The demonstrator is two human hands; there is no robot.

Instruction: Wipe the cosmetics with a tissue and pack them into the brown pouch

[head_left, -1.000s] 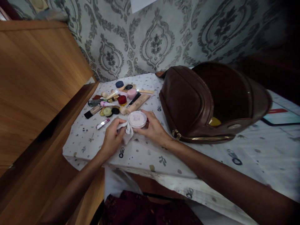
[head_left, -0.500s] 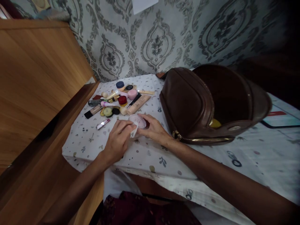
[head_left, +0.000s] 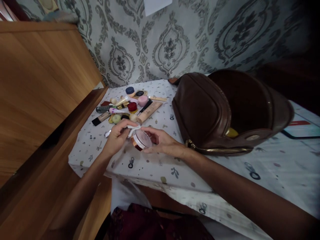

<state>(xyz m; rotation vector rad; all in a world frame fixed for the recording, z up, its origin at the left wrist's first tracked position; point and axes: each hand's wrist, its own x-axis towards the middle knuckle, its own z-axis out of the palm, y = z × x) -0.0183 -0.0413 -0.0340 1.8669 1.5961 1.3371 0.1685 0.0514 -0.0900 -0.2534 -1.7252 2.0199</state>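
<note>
My right hand (head_left: 161, 141) grips a round cosmetic jar (head_left: 142, 140) with a clear, pale top and a copper-coloured side, held tilted above the table. A folded white wipe (head_left: 133, 130) is pinched in the fingers of my left hand (head_left: 117, 138), against the jar's upper left edge. Just beyond the hands lies a group of cosmetics, among them a beige tube (head_left: 150, 111), a red-lidded jar (head_left: 132, 107) and a pink jar (head_left: 142, 100). A lip gloss tube (head_left: 107, 133) is partly hidden behind my left hand.
A brown leather bag (head_left: 202, 110) stands unzipped on the right, with something yellow (head_left: 232, 132) inside its opening. The patterned tablecloth (head_left: 152, 166) covers the table. A wooden cabinet (head_left: 45, 76) rises at the left, and the wallpapered wall (head_left: 170, 43) closes off the back.
The jar has turned so its copper side now shows, and it has come slightly nearer and to the left. My left hand has shifted left and up with the wipe.
</note>
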